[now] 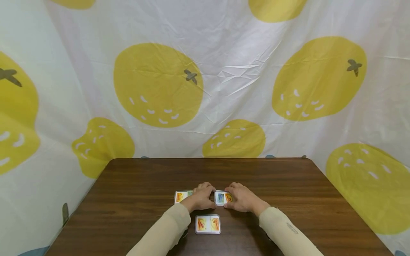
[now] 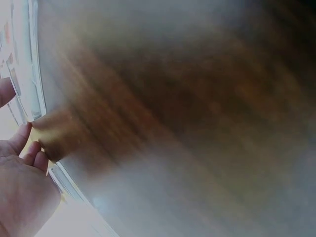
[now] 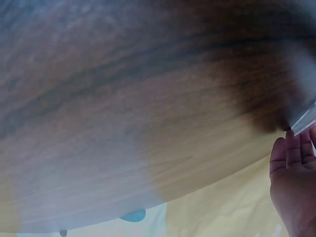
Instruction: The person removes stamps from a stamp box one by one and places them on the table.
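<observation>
Lower centre of frame: right hand [image 1: 242, 198] pinches clear card case [image 1: 221, 198]; left hand [image 1: 203, 197] just beside it, can't tell if gripping. Low left hand could brush the partly covered neighbouring case [image 1: 180, 197] askew.

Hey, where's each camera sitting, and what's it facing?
Head: worn on the head, looking forward and down at the wooden table, card cases and fruit-print cloth; left hand, right hand and sleeves show.
Left wrist: worn there, facing the table and clear case edges; part of the left hand shows.
Right wrist: worn there, facing the table and the cloth beyond; part of the right hand shows.
Shared: head and right wrist both show the right hand, table and cloth.
</observation>
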Demonstrator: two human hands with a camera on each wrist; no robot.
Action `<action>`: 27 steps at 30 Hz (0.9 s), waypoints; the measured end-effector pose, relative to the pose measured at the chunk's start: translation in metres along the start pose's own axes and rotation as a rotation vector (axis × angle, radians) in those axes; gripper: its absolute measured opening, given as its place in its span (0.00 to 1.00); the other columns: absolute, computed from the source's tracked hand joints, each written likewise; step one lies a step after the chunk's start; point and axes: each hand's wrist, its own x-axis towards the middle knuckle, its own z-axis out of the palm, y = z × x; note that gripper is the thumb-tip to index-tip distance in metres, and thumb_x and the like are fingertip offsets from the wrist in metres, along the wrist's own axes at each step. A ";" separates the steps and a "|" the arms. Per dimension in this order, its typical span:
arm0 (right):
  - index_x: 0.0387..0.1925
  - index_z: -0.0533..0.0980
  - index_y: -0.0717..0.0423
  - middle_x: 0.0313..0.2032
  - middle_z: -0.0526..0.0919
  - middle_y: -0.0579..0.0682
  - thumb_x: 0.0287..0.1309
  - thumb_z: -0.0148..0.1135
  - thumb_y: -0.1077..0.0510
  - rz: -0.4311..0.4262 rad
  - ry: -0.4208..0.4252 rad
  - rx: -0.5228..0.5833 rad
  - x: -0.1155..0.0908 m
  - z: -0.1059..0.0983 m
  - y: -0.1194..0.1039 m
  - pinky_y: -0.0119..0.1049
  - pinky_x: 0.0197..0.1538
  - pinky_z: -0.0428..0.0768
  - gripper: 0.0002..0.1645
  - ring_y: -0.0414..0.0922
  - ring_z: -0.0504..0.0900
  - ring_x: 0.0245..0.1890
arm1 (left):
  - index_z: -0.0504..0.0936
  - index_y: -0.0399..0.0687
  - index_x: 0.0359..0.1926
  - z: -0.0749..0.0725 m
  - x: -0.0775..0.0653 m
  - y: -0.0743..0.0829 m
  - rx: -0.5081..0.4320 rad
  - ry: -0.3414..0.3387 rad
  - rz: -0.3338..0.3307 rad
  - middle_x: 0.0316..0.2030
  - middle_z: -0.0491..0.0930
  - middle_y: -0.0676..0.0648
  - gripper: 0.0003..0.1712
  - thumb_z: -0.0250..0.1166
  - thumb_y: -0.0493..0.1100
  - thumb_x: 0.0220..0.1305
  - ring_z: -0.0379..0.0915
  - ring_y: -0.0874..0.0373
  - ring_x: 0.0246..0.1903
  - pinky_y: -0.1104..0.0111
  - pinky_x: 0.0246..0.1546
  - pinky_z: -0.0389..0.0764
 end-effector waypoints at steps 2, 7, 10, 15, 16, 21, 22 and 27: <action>0.57 0.76 0.63 0.51 0.76 0.53 0.55 0.72 0.44 0.001 0.002 0.000 0.000 0.000 0.000 0.49 0.54 0.74 0.35 0.50 0.75 0.50 | 0.74 0.45 0.59 0.000 0.000 -0.001 0.005 0.002 0.003 0.61 0.65 0.45 0.30 0.71 0.49 0.57 0.57 0.45 0.65 0.50 0.65 0.57; 0.58 0.76 0.62 0.51 0.76 0.54 0.54 0.73 0.45 -0.002 0.011 -0.006 0.001 0.000 0.001 0.50 0.54 0.73 0.36 0.51 0.75 0.50 | 0.75 0.46 0.58 0.000 0.001 -0.002 0.012 0.005 0.010 0.61 0.65 0.46 0.29 0.71 0.49 0.57 0.57 0.45 0.64 0.50 0.64 0.58; 0.58 0.76 0.61 0.51 0.76 0.54 0.54 0.73 0.45 -0.010 0.016 -0.013 0.000 0.001 0.002 0.50 0.54 0.73 0.36 0.51 0.75 0.50 | 0.75 0.45 0.57 -0.001 0.001 -0.001 0.015 0.004 0.011 0.60 0.66 0.46 0.29 0.72 0.50 0.57 0.58 0.45 0.64 0.50 0.63 0.58; 0.57 0.76 0.60 0.52 0.76 0.54 0.53 0.74 0.44 -0.033 0.031 -0.036 -0.001 -0.001 0.004 0.51 0.55 0.73 0.36 0.52 0.75 0.52 | 0.75 0.45 0.59 -0.001 0.000 0.000 0.033 0.012 0.016 0.59 0.67 0.46 0.33 0.73 0.54 0.56 0.59 0.47 0.62 0.51 0.62 0.60; 0.58 0.76 0.60 0.52 0.76 0.54 0.53 0.73 0.43 -0.036 0.033 -0.041 -0.002 -0.001 0.005 0.52 0.56 0.73 0.36 0.52 0.75 0.52 | 0.75 0.45 0.59 -0.001 0.000 0.000 0.036 0.014 0.017 0.59 0.67 0.46 0.34 0.73 0.55 0.56 0.60 0.47 0.62 0.51 0.62 0.60; 0.58 0.77 0.59 0.53 0.76 0.54 0.53 0.73 0.42 -0.041 0.043 -0.053 -0.006 -0.007 0.008 0.54 0.57 0.72 0.37 0.54 0.75 0.53 | 0.76 0.48 0.61 0.001 0.001 0.000 0.056 0.029 0.021 0.59 0.67 0.47 0.36 0.74 0.58 0.55 0.60 0.48 0.61 0.52 0.62 0.60; 0.58 0.77 0.59 0.53 0.76 0.55 0.53 0.73 0.41 -0.037 0.047 -0.051 -0.007 -0.008 0.008 0.54 0.57 0.72 0.37 0.54 0.75 0.53 | 0.76 0.49 0.60 0.001 0.001 0.000 0.061 0.034 0.024 0.58 0.67 0.47 0.36 0.74 0.58 0.55 0.61 0.48 0.60 0.52 0.61 0.60; 0.59 0.76 0.60 0.54 0.76 0.56 0.52 0.74 0.42 -0.013 0.061 -0.027 -0.012 -0.017 0.014 0.55 0.56 0.73 0.39 0.55 0.75 0.54 | 0.79 0.51 0.57 0.001 0.002 0.000 0.070 0.050 0.027 0.56 0.68 0.47 0.33 0.75 0.57 0.53 0.61 0.48 0.59 0.52 0.58 0.61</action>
